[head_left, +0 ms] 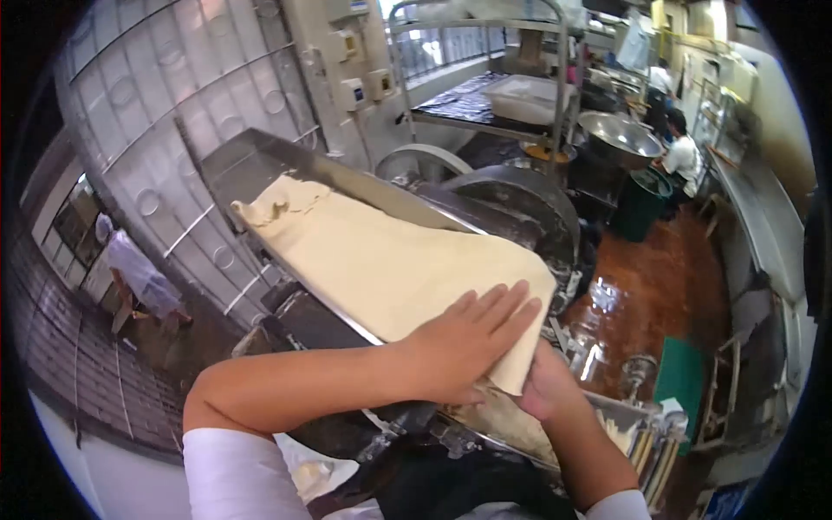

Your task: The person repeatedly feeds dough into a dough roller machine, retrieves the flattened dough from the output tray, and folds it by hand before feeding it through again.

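A long, pale sheet of dough (381, 251) lies along a slanted metal trough (433, 211), with its far end crumpled and torn. Its near end folds down over the trough's lower lip. My left hand (472, 334) rests flat on top of this near end, fingers stretched out. From below and the right, my right hand (551, 381) holds the hanging edge; its fingers are partly hidden behind the dough. Beneath my hands is a floury surface (507, 420), mostly covered by my arms.
Dark machine wheels (520, 204) stand beside the trough. A rack (485, 126) holds a white tub (527, 97). At right are a green board (679, 381), thin sticks (650, 455) and a wet floor (667, 295). Another person (143, 269) is at left; a co-worker (683, 156) is near a steel bowl (620, 139).
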{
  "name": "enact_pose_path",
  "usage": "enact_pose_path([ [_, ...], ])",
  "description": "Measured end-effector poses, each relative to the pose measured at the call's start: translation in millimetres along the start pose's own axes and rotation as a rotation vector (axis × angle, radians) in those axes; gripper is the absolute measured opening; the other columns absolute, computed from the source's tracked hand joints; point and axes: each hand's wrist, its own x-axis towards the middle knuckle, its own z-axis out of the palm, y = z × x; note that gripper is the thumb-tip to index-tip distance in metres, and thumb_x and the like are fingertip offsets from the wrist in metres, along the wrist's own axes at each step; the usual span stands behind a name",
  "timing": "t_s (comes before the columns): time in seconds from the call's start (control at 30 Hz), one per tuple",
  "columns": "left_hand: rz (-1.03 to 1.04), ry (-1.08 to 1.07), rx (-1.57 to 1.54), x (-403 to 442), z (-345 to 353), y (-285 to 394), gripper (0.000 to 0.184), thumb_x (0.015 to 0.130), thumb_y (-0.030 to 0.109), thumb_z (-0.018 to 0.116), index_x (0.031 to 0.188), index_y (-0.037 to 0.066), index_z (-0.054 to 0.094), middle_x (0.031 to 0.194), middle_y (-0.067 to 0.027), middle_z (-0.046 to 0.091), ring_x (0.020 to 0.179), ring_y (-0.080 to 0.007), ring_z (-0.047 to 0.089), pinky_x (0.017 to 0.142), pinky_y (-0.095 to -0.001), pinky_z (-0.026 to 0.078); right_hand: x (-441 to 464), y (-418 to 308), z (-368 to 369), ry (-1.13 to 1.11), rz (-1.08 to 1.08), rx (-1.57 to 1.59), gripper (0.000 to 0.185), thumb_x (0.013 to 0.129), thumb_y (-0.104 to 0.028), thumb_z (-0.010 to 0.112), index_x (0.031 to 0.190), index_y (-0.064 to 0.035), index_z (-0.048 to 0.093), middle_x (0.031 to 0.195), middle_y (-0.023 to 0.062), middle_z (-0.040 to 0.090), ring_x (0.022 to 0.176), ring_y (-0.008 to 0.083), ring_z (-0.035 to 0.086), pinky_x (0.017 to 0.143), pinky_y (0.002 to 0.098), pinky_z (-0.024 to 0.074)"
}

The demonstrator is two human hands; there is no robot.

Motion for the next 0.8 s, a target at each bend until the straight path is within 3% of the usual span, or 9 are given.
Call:
enact_pose_path([
  [0.1,-0.019,0.083,-0.113,2.0,2.7,-1.5,0.098,0.065,0.014,0.072,0.143,-0.005,0.015,0.144,-0.0305,0.024,0.13,-0.0427,0.033,0.106,-0.0459,0.031,1.1,-0.3,-2.9,0.02,-0.001,0.037,0.046,0.095,-0.034,0.047,0.13,-0.0042,0.044,0.128,0.0126,0.053,0.115,0.0245,0.053,0.098,0.0393,0.0429],
  [0.23,0.022,0.208,-0.345,0.4,7.1,-8.2,0.087,0.07,0.018,0.064,0.141,-0.006,0.019,0.14,-0.0305,0.031,0.127,-0.0431,0.037,0.106,-0.0438,0.031,11.7,4.5,2.4,0.039,-0.043,0.022,0.047,0.093,-0.034,0.051,0.129,-0.0053,0.046,0.128,0.0105,0.053,0.116,0.0237,0.052,0.1,0.0393,0.042],
  [0.47,-0.038,0.317,-0.47,-8.1,12.2,-5.4,0.066,0.082,0.023,0.056,0.136,-0.007,0.032,0.133,-0.0287,0.042,0.126,-0.0395,0.04,0.106,-0.0408,0.033,28.1,-1.0,4.7,0.044,-0.22,0.075,0.042,0.094,-0.033,0.049,0.124,-0.0045,0.05,0.121,0.011,0.056,0.112,0.0244,0.054,0.098,0.0384,0.0434],
  [0.63,-0.091,0.365,-0.484,-10.1,5.8,-1.7,0.06,0.085,0.024,0.054,0.135,-0.005,0.035,0.131,-0.0285,0.044,0.123,-0.0398,0.043,0.104,-0.0411,0.035,16.3,-21.5,-2.4,0.245,-0.36,0.073,0.044,0.09,-0.029,0.045,0.125,-0.0027,0.048,0.121,0.0136,0.056,0.112,0.0276,0.055,0.098,0.0412,0.0435],
  [0.73,-0.126,0.259,-0.419,-12.0,5.0,-2.3,0.056,0.085,0.026,0.056,0.132,-0.001,0.04,0.131,-0.0264,0.045,0.123,-0.0374,0.044,0.101,-0.0417,0.038,-0.7,-36.5,2.7,0.3,-0.405,0.096,0.046,0.09,-0.034,0.045,0.125,-0.003,0.049,0.119,0.0122,0.058,0.11,0.0273,0.055,0.098,0.0403,0.0417],
  [0.8,-0.025,0.013,-0.268,-11.2,5.1,1.7,0.053,0.085,0.025,0.056,0.13,0.002,0.043,0.129,-0.024,0.046,0.123,-0.0364,0.044,0.099,-0.0421,0.039,10.6,-19.7,-43.5,0.379,-0.472,0.023,0.049,0.089,-0.037,0.045,0.126,-0.0045,0.049,0.12,0.0114,0.057,0.111,0.0265,0.053,0.099,0.0405,0.0404],
])
